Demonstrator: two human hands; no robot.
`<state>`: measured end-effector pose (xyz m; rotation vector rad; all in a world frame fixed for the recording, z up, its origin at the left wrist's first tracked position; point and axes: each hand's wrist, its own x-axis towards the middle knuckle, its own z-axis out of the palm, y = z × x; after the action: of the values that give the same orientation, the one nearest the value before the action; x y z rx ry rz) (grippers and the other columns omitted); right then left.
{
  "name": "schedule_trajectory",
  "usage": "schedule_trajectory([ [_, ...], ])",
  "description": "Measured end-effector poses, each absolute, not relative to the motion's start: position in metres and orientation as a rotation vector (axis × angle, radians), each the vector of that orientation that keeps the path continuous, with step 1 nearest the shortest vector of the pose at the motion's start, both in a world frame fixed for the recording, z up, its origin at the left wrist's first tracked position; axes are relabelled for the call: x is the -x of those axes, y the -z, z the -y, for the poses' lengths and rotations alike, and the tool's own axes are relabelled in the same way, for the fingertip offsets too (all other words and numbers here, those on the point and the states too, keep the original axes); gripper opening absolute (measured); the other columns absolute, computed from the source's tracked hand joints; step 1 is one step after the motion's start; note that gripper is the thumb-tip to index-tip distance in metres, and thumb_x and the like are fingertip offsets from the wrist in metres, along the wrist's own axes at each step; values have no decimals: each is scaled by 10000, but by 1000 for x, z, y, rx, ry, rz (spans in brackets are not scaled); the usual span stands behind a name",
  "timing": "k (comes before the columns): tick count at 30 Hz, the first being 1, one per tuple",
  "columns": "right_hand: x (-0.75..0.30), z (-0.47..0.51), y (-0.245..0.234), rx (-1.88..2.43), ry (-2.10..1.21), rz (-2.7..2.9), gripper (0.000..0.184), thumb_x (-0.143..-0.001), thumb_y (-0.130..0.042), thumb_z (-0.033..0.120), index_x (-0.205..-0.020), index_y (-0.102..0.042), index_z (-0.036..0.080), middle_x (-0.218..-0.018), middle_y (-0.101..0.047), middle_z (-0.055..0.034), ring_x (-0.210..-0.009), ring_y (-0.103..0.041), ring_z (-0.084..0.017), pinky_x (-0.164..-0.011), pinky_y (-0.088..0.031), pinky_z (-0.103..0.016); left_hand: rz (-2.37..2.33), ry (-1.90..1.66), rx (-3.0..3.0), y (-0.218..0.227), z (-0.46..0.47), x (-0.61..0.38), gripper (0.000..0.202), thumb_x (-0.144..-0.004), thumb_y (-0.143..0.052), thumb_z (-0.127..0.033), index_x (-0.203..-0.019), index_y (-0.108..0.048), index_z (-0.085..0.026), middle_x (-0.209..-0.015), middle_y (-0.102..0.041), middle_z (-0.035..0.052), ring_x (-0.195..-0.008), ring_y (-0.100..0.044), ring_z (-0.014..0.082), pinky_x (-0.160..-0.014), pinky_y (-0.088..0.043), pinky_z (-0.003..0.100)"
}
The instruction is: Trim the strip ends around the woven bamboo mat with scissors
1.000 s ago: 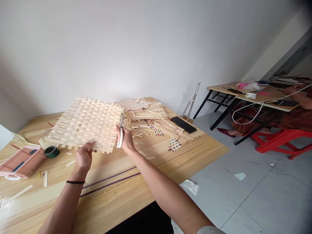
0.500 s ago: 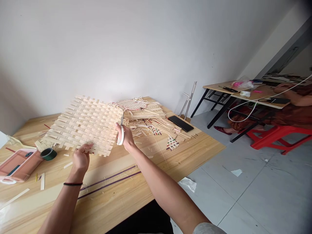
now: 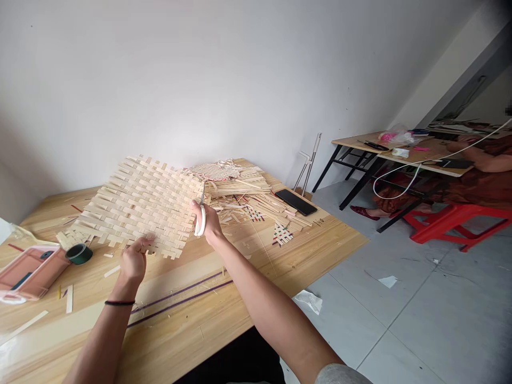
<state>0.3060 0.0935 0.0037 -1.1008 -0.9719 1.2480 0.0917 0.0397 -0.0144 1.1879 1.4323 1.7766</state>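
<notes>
A pale woven strip mat (image 3: 140, 205) is held tilted above a wooden table (image 3: 192, 320). My left hand (image 3: 134, 262) pinches the mat's near edge, fingers closed on it. My right hand (image 3: 206, 221) grips white-handled scissors (image 3: 201, 213) at the mat's right edge, blades pointing away from me along that edge. Behind the scissors lies a heap of loose strips and offcuts (image 3: 244, 194), with small coloured woven samples (image 3: 282, 233) to the right of it.
A roll of green tape (image 3: 79, 253) and a pink tray (image 3: 28, 269) lie at the left. A black phone (image 3: 296, 202) rests by the table's far right corner. Another person sits at a second table (image 3: 404, 152) with a red stool (image 3: 452, 224).
The mat's far side has tipped up a little higher. Both hands keep their hold, and the scissors stay at the mat's right edge.
</notes>
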Motion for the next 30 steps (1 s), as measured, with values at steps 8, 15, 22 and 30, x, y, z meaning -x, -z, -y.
schedule_trajectory([
  [8,-305,-92,-5,1114,-1229,940,431,-898,-674,635,-779,-566,235,-460,-498,59,-379,-515,-150,-349,-420,-243,-1488,-1727,-1226,17,-41,-91,95,-689,-716,-210,-617,-673,-255,-608,-707,30,-659,-702,254,-531,-508,299],
  [15,-303,-88,-8,1157,-1119,1005,446,-944,-633,606,-716,-511,243,-440,-481,56,-367,-518,-154,-346,-410,-243,-1487,-1703,-1240,28,-47,-84,116,-722,-734,-233,-610,-704,-242,-632,-722,39,-674,-700,249,-578,-531,313],
  [22,-303,-85,-11,1198,-1100,1022,461,-969,-586,631,-732,-518,242,-441,-488,44,-372,-534,-166,-352,-423,-255,-1460,-1672,-1240,44,-55,-80,218,-919,-728,-363,-829,-713,-165,-794,-725,19,-683,-673,165,-665,-565,321],
  [30,-303,-83,-9,1188,-1045,1068,487,-977,-554,658,-731,-524,239,-439,-494,43,-374,-547,-169,-363,-437,-259,-1433,-1712,-1255,44,-54,-81,272,-732,-816,-441,-641,-708,-209,-704,-736,49,-660,-664,216,-564,-548,334],
])
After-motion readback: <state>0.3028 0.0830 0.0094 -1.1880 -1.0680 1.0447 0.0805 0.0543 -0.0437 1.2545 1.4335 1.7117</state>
